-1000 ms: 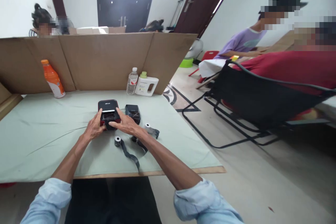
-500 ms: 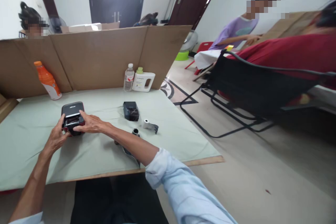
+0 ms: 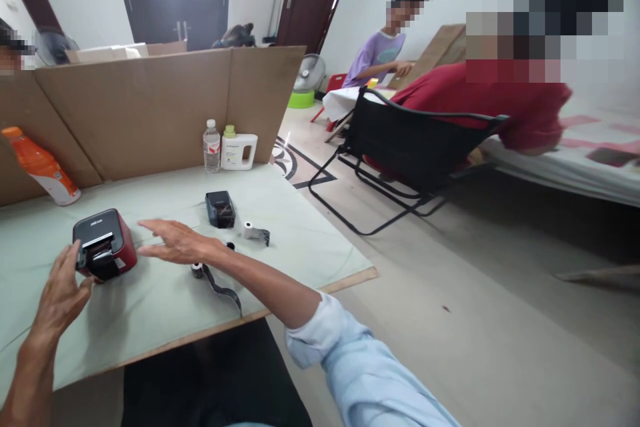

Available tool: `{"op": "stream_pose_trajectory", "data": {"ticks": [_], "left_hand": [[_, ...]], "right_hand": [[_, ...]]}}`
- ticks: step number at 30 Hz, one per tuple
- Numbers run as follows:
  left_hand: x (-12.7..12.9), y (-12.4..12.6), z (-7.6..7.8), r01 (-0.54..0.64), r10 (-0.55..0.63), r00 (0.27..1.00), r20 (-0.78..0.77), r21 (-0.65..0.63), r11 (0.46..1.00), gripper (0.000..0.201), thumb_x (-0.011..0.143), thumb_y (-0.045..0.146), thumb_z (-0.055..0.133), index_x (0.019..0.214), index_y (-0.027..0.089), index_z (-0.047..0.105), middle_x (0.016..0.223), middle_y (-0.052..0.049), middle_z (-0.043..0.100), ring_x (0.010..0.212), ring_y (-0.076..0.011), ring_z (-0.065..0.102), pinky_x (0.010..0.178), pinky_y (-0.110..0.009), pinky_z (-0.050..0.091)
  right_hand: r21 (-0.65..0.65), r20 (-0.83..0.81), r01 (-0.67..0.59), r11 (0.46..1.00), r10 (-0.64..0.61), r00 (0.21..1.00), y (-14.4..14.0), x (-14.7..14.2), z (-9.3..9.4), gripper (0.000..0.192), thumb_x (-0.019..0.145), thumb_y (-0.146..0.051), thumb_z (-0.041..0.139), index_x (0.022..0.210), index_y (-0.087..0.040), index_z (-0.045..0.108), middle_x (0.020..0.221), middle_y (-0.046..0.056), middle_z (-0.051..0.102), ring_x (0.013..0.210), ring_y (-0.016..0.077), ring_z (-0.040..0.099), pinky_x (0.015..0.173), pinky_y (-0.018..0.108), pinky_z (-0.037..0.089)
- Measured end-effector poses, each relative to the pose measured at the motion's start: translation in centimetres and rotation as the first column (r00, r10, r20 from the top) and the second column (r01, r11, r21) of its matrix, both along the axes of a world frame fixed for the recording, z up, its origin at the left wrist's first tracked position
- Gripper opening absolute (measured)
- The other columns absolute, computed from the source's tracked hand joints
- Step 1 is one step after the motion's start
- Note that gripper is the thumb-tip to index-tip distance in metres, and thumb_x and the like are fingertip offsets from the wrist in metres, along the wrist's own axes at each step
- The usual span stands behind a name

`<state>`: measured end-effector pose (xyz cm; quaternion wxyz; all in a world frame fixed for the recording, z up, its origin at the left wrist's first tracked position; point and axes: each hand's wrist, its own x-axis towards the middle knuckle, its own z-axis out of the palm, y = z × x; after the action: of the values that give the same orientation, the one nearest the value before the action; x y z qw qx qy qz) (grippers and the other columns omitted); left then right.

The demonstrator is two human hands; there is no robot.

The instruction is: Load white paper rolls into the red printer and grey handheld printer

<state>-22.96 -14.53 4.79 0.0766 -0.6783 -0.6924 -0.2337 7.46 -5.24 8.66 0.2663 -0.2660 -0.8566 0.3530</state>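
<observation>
A small black and red label printer (image 3: 104, 240) stands on the pale green tabletop. At its left front corner, my left hand (image 3: 63, 290) has its fingers apart; whether the fingertips touch the casing I cannot tell. My right hand (image 3: 175, 241) is off the printer's right side, fingers stretched out and holding nothing. Below my right wrist lies a ribbon roll (image 3: 197, 270) with a dark strip trailing toward the table edge. A second, smaller roll (image 3: 249, 229) with a dark tail lies farther right. Behind it sits a dark box-shaped part (image 3: 220, 209), partly under clear plastic.
A cardboard screen (image 3: 150, 113) borders the back of the table (image 3: 310, 240). Before it stand an orange bottle (image 3: 43, 167), a clear water bottle (image 3: 211, 147) and a white jug (image 3: 239, 151). At right are a black folding chair (image 3: 415, 147) and several people.
My right hand has let go of the printer and moved off to its right. My left hand's fingers have opened. The view has turned to the right.
</observation>
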Motion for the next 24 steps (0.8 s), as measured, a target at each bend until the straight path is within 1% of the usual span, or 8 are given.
{"op": "stream_pose_trajectory", "data": {"ticks": [3, 7, 10, 12, 16, 20, 22, 24], "left_hand": [[3.2, -0.2, 1.7, 0.032, -0.031, 0.999, -0.021, 0.052, 0.998, 0.081, 0.086, 0.025, 0.053, 0.163, 0.035, 0.032, 0.165, -0.006, 0.045, 0.151, -0.0405, 0.043, 0.124, -0.061, 0.040], [6.9, 1.0, 3.7, 0.038, -0.036, 0.992, -0.122, 0.009, 0.999, 0.061, 0.092, 0.032, 0.052, 0.153, 0.026, 0.050, 0.164, -0.014, 0.045, 0.151, -0.0428, 0.041, 0.118, -0.066, 0.043], [7.8, 3.3, 4.6, 0.059, -0.073, 0.974, -0.215, -0.070, 0.996, 0.056, 0.094, 0.043, 0.056, 0.147, 0.025, 0.058, 0.164, -0.016, 0.046, 0.152, -0.0425, 0.039, 0.114, -0.064, 0.044], [7.7, 5.1, 4.7, 0.072, -0.113, 0.954, -0.279, -0.154, 0.986, 0.057, 0.093, 0.048, 0.059, 0.145, 0.025, 0.061, 0.165, -0.016, 0.045, 0.152, -0.0416, 0.039, 0.114, -0.062, 0.044], [7.1, 7.9, 4.3, 0.029, -0.167, 0.898, -0.407, -0.324, 0.946, 0.053, 0.091, 0.052, 0.059, 0.134, 0.023, 0.070, 0.165, -0.018, 0.044, 0.149, -0.0431, 0.041, 0.111, -0.063, 0.044], [6.9, 8.4, 3.8, -0.005, -0.157, 0.861, -0.483, -0.317, 0.948, 0.045, 0.091, 0.048, 0.058, 0.122, 0.021, 0.075, 0.162, -0.019, 0.047, 0.145, -0.0439, 0.044, 0.109, -0.063, 0.044], [7.4, 8.3, 3.7, -0.003, -0.144, 0.857, -0.495, -0.285, 0.959, 0.044, 0.091, 0.044, 0.059, 0.124, 0.020, 0.074, 0.159, -0.020, 0.050, 0.145, -0.0445, 0.044, 0.110, -0.064, 0.044], [8.4, 8.7, 3.2, 0.043, -0.149, 0.876, -0.459, -0.233, 0.972, 0.045, 0.091, 0.041, 0.060, 0.130, 0.021, 0.070, 0.159, -0.020, 0.050, 0.149, -0.0441, 0.042, 0.113, -0.064, 0.042]], "right_hand": [[-0.028, -0.133, 0.173, 0.984, -0.176, 0.975, -0.3, 4.7, 0.2, 0.054, 0.099, -0.044, 0.067, 0.148, -0.023, 0.058, 0.151, 0.013, 0.061, 0.121, 0.0237, 0.068, 0.101, 0.038, 0.055], [-0.056, -0.243, 0.365, 0.929, -0.367, 0.898, -0.8, 10.1, -0.8, 0.042, 0.098, -0.035, 0.063, 0.136, -0.017, 0.068, 0.131, 0.013, 0.072, 0.108, 0.0221, 0.071, 0.091, 0.036, 0.058], [-0.120, -0.271, 0.462, 0.878, -0.477, 0.836, -1.4, 12.7, -2.6, 0.037, 0.097, -0.036, 0.061, 0.128, -0.016, 0.071, 0.124, 0.012, 0.076, 0.106, 0.0226, 0.073, 0.091, 0.037, 0.058], [-0.168, -0.257, 0.502, 0.848, -0.529, 0.809, -1.9, 13.7, -4.0, 0.036, 0.098, -0.038, 0.060, 0.124, -0.018, 0.073, 0.121, 0.011, 0.078, 0.109, 0.0237, 0.073, 0.093, 0.037, 0.058], [-0.225, -0.222, 0.544, 0.808, -0.586, 0.779, -2.8, 14.9, -6.6, 0.035, 0.098, -0.042, 0.059, 0.120, -0.020, 0.075, 0.123, 0.012, 0.078, 0.114, 0.0255, 0.073, 0.097, 0.039, 0.058], [-0.233, -0.224, 0.588, 0.775, -0.631, 0.743, -3.1, 16.0, -8.2, 0.037, 0.097, -0.045, 0.059, 0.116, -0.018, 0.077, 0.121, 0.013, 0.079, 0.114, 0.0269, 0.073, 0.098, 0.041, 0.058], [-0.231, -0.231, 0.602, 0.764, -0.644, 0.729, -2.9, 16.6, -8.4, 0.039, 0.097, -0.046, 0.058, 0.117, -0.018, 0.076, 0.120, 0.012, 0.079, 0.114, 0.0267, 0.073, 0.099, 0.041, 0.059], [-0.219, -0.226, 0.616, 0.756, -0.654, 0.722, -2.0, 17.2, -8.1, 0.041, 0.098, -0.047, 0.056, 0.120, -0.019, 0.076, 0.122, 0.012, 0.078, 0.114, 0.0265, 0.073, 0.099, 0.041, 0.059]]}}
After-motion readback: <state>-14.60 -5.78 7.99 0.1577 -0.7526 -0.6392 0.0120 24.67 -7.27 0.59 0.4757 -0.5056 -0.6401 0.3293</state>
